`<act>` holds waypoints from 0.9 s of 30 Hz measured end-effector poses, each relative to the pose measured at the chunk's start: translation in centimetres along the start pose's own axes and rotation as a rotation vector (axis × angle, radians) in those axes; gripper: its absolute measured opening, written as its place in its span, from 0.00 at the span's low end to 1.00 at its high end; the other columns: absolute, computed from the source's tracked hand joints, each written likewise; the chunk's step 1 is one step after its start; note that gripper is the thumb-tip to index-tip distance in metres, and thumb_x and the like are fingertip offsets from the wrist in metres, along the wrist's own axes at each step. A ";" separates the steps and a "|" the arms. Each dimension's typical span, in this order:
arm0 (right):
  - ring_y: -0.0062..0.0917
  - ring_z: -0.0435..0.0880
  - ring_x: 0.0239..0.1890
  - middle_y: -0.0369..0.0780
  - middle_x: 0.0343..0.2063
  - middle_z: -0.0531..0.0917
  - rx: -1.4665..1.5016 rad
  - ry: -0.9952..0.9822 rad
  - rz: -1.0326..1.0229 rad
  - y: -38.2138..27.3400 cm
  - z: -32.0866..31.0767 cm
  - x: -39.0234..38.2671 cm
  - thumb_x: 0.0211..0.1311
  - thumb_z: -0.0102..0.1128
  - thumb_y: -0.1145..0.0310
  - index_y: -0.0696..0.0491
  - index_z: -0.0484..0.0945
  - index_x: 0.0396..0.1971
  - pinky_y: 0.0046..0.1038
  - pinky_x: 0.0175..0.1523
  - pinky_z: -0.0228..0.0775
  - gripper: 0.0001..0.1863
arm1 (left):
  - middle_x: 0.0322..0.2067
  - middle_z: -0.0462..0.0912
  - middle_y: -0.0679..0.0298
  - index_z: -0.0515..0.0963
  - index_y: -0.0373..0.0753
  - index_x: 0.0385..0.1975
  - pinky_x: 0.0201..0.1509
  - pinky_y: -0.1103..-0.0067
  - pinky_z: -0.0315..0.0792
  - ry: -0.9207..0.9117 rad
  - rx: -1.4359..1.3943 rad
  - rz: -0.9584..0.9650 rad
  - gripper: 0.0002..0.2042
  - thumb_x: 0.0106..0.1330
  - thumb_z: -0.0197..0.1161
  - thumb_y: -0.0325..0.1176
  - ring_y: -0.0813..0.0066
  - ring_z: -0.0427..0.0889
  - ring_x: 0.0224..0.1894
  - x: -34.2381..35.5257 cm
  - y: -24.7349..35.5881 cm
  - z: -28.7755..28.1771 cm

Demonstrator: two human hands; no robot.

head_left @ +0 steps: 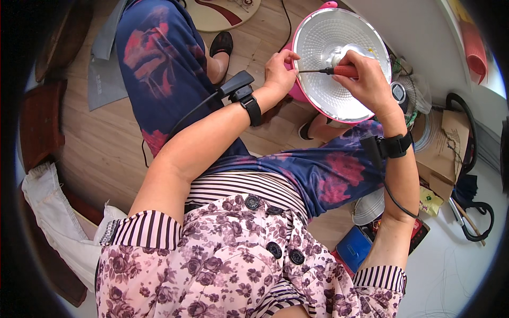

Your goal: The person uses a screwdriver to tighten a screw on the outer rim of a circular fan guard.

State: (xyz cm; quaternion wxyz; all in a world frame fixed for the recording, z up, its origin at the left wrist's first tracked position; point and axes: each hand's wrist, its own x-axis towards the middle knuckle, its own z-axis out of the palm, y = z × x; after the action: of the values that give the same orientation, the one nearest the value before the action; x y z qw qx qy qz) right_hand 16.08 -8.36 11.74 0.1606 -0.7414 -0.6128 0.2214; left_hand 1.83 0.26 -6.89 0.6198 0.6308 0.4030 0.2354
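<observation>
A round dish heater [323, 42] with a silvery dimpled reflector and a pink rim stands between my knees, its face turned up. My right hand [366, 79] is closed around the red handle of a screwdriver [313, 71]. The screwdriver's thin shaft lies level across the dish, its tip at the left rim. There my left hand [280, 71] grips the rim, fingers curled over the edge beside the tip. Whether it pinches a small part there is hidden. A white centre piece [352, 51] of the heater shows partly behind my right hand.
A small fan [398, 93], a cardboard box [442, 143] and a blue box [354, 248] crowd the right side by the wall. An umbrella handle [474, 233] lies there too. White cloth [58, 212] hangs over wooden furniture at left. A round cream board [222, 10] lies on the wooden floor ahead.
</observation>
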 end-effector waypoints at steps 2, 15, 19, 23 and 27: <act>0.42 0.81 0.32 0.48 0.25 0.81 0.017 -0.003 0.014 -0.2 0.1 0.0 0.47 0.68 0.71 0.59 0.74 0.28 0.35 0.37 0.72 0.12 | 0.35 0.78 0.60 0.78 0.42 0.35 0.49 0.72 0.71 -0.003 0.008 -0.012 0.15 0.47 0.67 0.20 0.62 0.77 0.42 0.0 0.2 0.0; 0.36 0.84 0.29 0.47 0.23 0.83 0.076 0.022 0.180 -0.1 0.7 -0.1 0.51 0.69 0.60 0.60 0.79 0.25 0.32 0.35 0.74 0.16 | 0.34 0.79 0.60 0.79 0.42 0.33 0.48 0.72 0.71 0.011 0.051 -0.026 0.13 0.47 0.64 0.21 0.62 0.78 0.41 0.0 0.5 -0.3; 0.36 0.84 0.31 0.45 0.25 0.83 0.023 -0.012 0.041 -0.4 0.3 -0.3 0.51 0.69 0.64 0.59 0.78 0.29 0.32 0.37 0.74 0.14 | 0.34 0.79 0.59 0.78 0.42 0.34 0.48 0.72 0.71 0.036 0.067 -0.001 0.12 0.49 0.61 0.21 0.61 0.78 0.41 -0.1 0.5 -0.2; 0.37 0.83 0.30 0.43 0.25 0.82 -0.058 0.021 -0.049 -0.1 -0.3 -0.1 0.49 0.68 0.68 0.58 0.77 0.31 0.33 0.38 0.73 0.12 | 0.34 0.79 0.59 0.78 0.42 0.34 0.48 0.72 0.70 0.019 0.037 -0.011 0.12 0.49 0.60 0.21 0.61 0.78 0.41 0.1 0.1 -0.2; 0.37 0.82 0.30 0.43 0.25 0.81 -0.100 0.014 -0.042 0.1 -0.5 -0.2 0.48 0.66 0.69 0.57 0.79 0.28 0.34 0.38 0.73 0.09 | 0.34 0.79 0.59 0.78 0.42 0.34 0.47 0.71 0.70 0.021 0.038 -0.003 0.13 0.46 0.62 0.21 0.61 0.78 0.41 -0.1 0.6 -0.2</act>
State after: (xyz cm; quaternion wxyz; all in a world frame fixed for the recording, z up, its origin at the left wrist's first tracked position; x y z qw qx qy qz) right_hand 16.34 -8.57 12.13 0.1323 -0.7370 -0.6374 0.1821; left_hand 1.79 0.35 -6.30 0.6040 0.6393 0.4148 0.2333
